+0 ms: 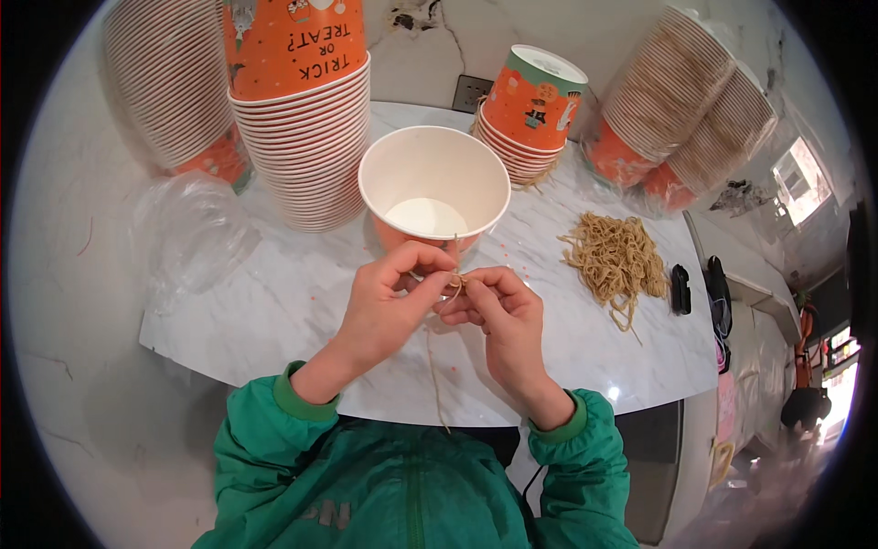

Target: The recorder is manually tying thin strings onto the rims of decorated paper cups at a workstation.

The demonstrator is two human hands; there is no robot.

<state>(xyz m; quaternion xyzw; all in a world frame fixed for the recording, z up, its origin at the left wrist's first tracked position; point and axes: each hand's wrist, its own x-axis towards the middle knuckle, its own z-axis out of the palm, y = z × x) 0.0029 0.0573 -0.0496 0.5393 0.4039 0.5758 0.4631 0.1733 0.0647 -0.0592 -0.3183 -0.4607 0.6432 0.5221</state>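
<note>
An orange paper bucket (434, 183) with a white inside stands upright on the marble-patterned table, just beyond my hands. In front of its near wall, my left hand (393, 293) pinches a piece of tan twine (435, 366) between thumb and forefinger. The fingertips of my right hand (503, 320) close on the same twine, right beside the left ones. A small loop or knot shows between the fingers; its exact form is hard to make out. One loose end hangs down toward the table's near edge, and a short end sticks up against the bucket.
A loose pile of tan twine (617, 261) lies to the right, with a small black object (680, 289) beyond it. Behind stand a tall bucket stack (302, 156) and a shorter upside-down stack (530, 105). Plastic-wrapped stacks (668, 101) stand far right. Crumpled clear plastic (187, 242) lies left.
</note>
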